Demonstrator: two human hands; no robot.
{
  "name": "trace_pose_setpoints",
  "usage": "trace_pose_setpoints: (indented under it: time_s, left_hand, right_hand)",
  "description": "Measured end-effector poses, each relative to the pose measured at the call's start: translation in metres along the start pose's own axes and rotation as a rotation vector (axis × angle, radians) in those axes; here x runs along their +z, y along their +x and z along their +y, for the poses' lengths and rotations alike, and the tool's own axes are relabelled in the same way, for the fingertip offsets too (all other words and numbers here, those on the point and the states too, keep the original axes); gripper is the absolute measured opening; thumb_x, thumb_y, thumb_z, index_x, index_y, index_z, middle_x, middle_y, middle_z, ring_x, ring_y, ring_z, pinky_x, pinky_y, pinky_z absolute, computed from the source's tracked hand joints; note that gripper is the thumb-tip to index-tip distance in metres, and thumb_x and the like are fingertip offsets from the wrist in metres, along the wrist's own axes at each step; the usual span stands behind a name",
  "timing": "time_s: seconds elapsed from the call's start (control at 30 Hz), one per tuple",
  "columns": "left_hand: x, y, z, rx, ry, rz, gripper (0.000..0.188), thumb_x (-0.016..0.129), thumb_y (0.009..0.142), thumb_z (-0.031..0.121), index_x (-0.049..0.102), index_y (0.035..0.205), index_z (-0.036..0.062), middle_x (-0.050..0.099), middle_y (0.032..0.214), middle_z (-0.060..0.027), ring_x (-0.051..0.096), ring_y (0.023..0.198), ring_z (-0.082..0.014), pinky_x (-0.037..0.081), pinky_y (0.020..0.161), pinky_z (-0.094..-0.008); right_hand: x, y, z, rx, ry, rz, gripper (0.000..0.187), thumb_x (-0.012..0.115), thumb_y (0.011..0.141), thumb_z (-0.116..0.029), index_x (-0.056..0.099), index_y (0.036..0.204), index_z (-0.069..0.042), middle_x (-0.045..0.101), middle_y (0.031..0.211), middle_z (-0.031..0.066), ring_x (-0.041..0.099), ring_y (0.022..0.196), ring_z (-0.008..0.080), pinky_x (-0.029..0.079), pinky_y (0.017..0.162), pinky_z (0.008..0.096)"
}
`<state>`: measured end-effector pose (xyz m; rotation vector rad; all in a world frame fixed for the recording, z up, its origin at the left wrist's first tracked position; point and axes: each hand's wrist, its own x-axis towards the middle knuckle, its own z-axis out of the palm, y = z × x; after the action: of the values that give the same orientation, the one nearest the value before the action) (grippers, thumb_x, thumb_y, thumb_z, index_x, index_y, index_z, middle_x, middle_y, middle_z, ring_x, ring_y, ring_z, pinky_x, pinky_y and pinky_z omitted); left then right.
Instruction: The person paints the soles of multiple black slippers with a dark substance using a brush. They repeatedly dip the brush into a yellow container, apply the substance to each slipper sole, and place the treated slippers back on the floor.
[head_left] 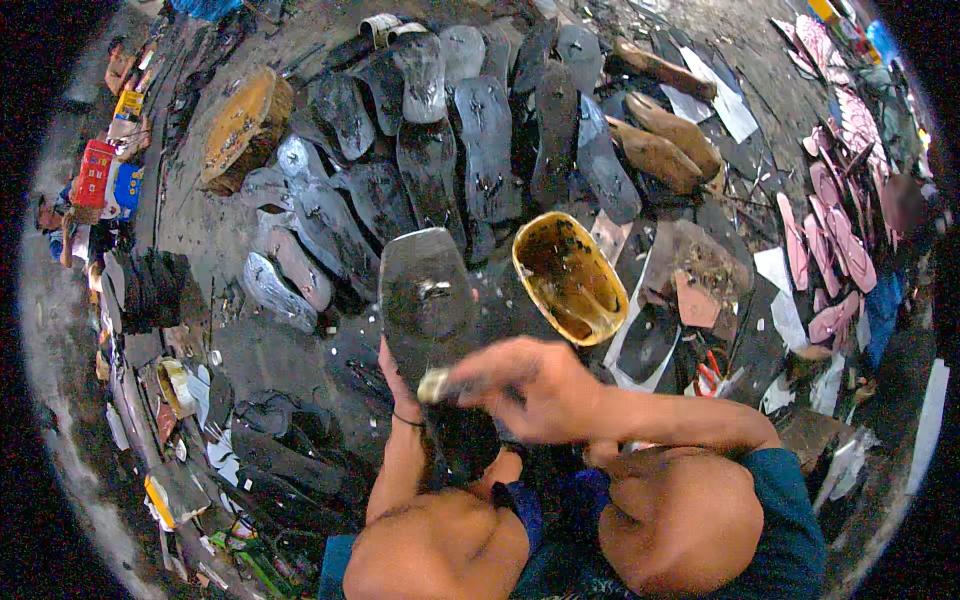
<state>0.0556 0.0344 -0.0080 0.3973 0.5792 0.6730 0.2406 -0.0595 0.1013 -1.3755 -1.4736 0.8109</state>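
Observation:
My left hand (391, 378) holds a dark shoe sole (425, 275) up in front of my knees. The hand grips the sole's left edge, with most fingers hidden beneath it. A wet-looking shine shows in the middle of the sole. My right hand (540, 390), blurred by motion, is closed on a small pale, pad-like piece (433, 386) over the near part of the sole. Just beyond my right hand stands a yellow tub (520, 262), its inside coated with dark and amber smears.
Many dark soles (483, 150) lie in rows ahead. Wooden shoe lasts (665, 150) lie at far right, and a round wood block (245, 130) at far left. Pink sandal pieces (845, 245) are heaped on the right. Scissors with red handles (709, 372) lie among scraps.

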Motion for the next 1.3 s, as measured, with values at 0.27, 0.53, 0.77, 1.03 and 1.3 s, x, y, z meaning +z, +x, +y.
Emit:
trace_pose_setpoints:
  time_s: [0.27,0.53,0.77,1.03,1.3]
  left_hand:
    - [0.072,-0.024,0.01,0.091,-0.143,-0.031,0.067,0.045,0.098,0.048,0.043,0.147,0.0041,0.05,0.146,-0.0179,0.053,0.129,-0.0365,0.045,0.109,-0.0489]
    - [0.01,-0.017,0.006,0.101,0.057,0.025,0.063,0.041,0.099,0.046,0.043,0.147,0.0045,0.051,0.144,-0.0163,0.054,0.127,-0.0369,0.042,0.11,-0.0509]
    - [-0.09,-0.074,0.02,0.039,-0.237,0.362,0.062,0.037,0.101,0.045,0.045,0.145,0.0027,0.055,0.14,-0.0154,0.057,0.122,-0.0354,0.044,0.108,-0.0469]
    - [-0.129,-0.136,0.011,0.096,-0.071,0.195,0.054,0.036,0.103,0.042,0.054,0.136,0.0035,0.062,0.132,-0.0121,0.061,0.117,-0.0306,0.047,0.104,-0.0446]
    - [-0.035,-0.146,0.004,-0.047,0.07,0.431,0.053,0.035,0.103,0.042,0.057,0.128,0.0011,0.065,0.125,-0.015,0.063,0.113,-0.029,0.049,0.1,-0.0429]
  right_hand:
    - [-0.044,0.067,0.035,0.214,0.177,0.358,0.022,0.072,0.091,-0.014,0.067,0.109,-0.003,0.072,0.095,0.0119,0.068,0.085,0.0163,0.053,0.078,0.0317]
    - [-0.013,0.032,0.048,0.055,-0.021,0.202,0.023,0.073,0.087,-0.015,0.069,0.11,-0.007,0.072,0.099,0.0138,0.07,0.09,0.024,0.054,0.081,0.0357]
    - [0.004,-0.03,0.04,0.123,0.288,-0.071,0.015,0.079,0.086,-0.017,0.073,0.096,-0.008,0.072,0.1,0.0081,0.067,0.095,0.0222,0.053,0.085,0.0347]
    - [-0.048,-0.028,0.125,0.346,-0.648,0.315,0.029,0.072,0.09,-0.027,0.073,0.11,-0.006,0.072,0.089,0.0189,0.07,0.075,0.0327,0.054,0.069,0.0398]
    - [-0.111,-0.13,0.053,0.847,-0.336,-0.728,0.034,0.073,0.086,-0.027,0.068,0.102,0.003,0.071,0.084,0.0198,0.071,0.082,0.0332,0.056,0.076,0.0379]
